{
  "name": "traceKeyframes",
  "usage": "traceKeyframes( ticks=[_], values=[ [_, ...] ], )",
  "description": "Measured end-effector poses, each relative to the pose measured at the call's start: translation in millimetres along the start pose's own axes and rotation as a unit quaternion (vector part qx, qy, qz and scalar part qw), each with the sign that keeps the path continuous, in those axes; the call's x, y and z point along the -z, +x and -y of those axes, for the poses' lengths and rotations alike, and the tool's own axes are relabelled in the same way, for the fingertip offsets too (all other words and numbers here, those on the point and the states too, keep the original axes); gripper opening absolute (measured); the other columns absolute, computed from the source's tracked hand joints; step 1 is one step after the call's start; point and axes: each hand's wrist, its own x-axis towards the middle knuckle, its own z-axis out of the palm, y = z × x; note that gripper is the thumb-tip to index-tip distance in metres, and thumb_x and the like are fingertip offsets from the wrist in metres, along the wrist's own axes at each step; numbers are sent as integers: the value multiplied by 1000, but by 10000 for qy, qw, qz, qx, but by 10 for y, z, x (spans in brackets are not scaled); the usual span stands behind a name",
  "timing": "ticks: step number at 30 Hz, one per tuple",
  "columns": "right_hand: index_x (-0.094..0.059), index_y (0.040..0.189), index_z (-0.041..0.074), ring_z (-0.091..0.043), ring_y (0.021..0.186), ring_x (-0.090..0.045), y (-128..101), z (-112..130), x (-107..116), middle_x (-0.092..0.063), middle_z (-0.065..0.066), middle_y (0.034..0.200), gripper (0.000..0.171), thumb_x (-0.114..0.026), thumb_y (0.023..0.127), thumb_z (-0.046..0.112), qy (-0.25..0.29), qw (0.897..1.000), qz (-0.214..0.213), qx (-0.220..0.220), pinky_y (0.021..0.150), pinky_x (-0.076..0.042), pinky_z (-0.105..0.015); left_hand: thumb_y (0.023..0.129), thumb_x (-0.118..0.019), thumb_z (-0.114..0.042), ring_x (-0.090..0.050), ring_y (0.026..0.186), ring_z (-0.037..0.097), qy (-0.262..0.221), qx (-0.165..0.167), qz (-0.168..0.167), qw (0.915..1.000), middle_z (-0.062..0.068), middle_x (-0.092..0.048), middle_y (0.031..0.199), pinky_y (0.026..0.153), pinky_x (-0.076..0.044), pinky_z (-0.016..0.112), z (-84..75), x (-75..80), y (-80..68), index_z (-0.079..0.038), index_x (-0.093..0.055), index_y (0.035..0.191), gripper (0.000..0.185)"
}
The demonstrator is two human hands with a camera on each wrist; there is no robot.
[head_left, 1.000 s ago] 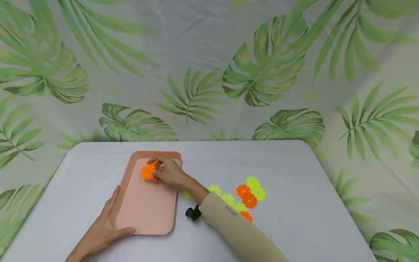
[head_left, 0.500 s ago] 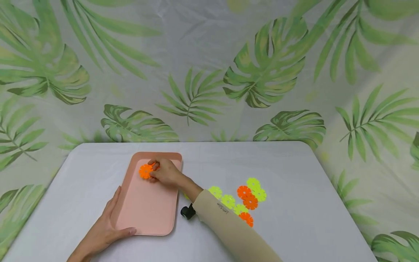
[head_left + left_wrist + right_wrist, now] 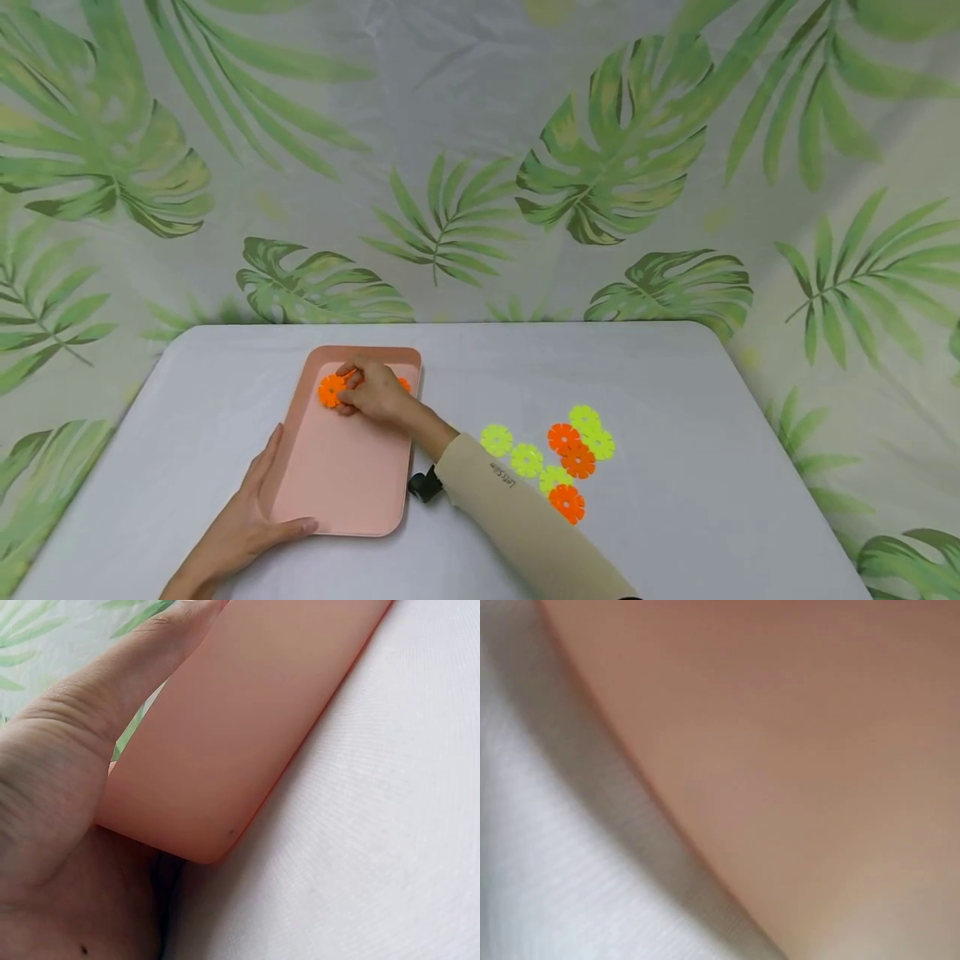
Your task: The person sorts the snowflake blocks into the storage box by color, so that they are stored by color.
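In the head view, my left hand [image 3: 243, 521] holds the near left corner of a pink tray [image 3: 337, 483], thumb against the near wall and fingers along the left side. The left wrist view shows the thumb [image 3: 150, 667] lying along the tray's outer wall [image 3: 247, 697]. Over the far part of the tray, my right hand [image 3: 378, 393] pinches an orange notched plastic disc [image 3: 331, 391]. A bit of orange shows between its fingers, and part of another orange disc [image 3: 405, 384] peeks out behind it. The right wrist view has only the blurred tray [image 3: 780, 750].
Right of the tray, several yellow-green discs [image 3: 527, 460] and orange discs [image 3: 567, 504] lie on the white table [image 3: 675, 500], some overlapping. A black device [image 3: 424, 486] sits at the right wrist, beside the tray's right wall. A leaf-print cloth [image 3: 465, 100] hangs behind the table.
The right hand and the orange disc have shifted slightly left within the tray. Another orange disc has come into sight behind the hand. The left hand keeps its place on the corner.
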Motion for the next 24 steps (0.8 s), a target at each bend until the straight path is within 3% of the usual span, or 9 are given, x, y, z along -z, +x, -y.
traceKeyframes(
  ticks=[9,14,16,18,21,24],
  values=[
    [-61,128,-1,-31,77,-77,49,-21,-60,-61,-6,90,32,-66,96,-7,238,9995,-165,-82,67,-62,-30,79,-89,-19,-18,150,49,35,35,-8,10000,26,-6,172,111,-21,73,0,-4,-5,-38,8,167,132],
    [-58,134,-5,-32,83,-76,51,-38,-65,-64,-15,101,40,-63,96,-12,440,9987,-222,-159,70,-63,-32,79,-89,-21,-19,151,48,132,42,-11,9999,24,-7,173,114,-23,64,-1,-13,-3,-36,8,167,132],
    [-57,135,-5,-34,87,-76,48,-41,-60,-65,-19,105,41,-62,96,-14,498,9984,-232,-163,73,-64,-34,79,-90,-21,-19,151,48,134,57,-13,9999,23,-7,173,114,-23,65,-2,-17,-1,-36,8,167,133],
    [-57,135,-6,-36,90,-76,43,-40,-50,-66,-23,109,41,-61,95,-15,504,9983,-235,-160,75,-64,-35,78,-90,-20,-18,151,49,82,41,-24,10000,25,-7,173,110,-22,74,-6,-20,5,-36,8,167,133],
    [-56,136,-6,-37,93,-76,24,-31,-23,-68,-25,113,42,-60,96,-15,397,9990,-188,-100,76,-64,-34,78,-90,-19,-17,151,49,-1,30,-44,10000,25,-6,173,110,-21,76,-9,-19,11,-37,7,167,133],
    [-57,136,-5,-32,95,-75,2,-16,18,-69,-23,116,41,-61,96,-13,-120,9997,-144,123,77,-63,-28,78,-90,-18,-18,150,49,-40,3,-70,10000,24,-6,173,110,-20,75,-11,-16,9,-38,6,167,133]
  ],
)
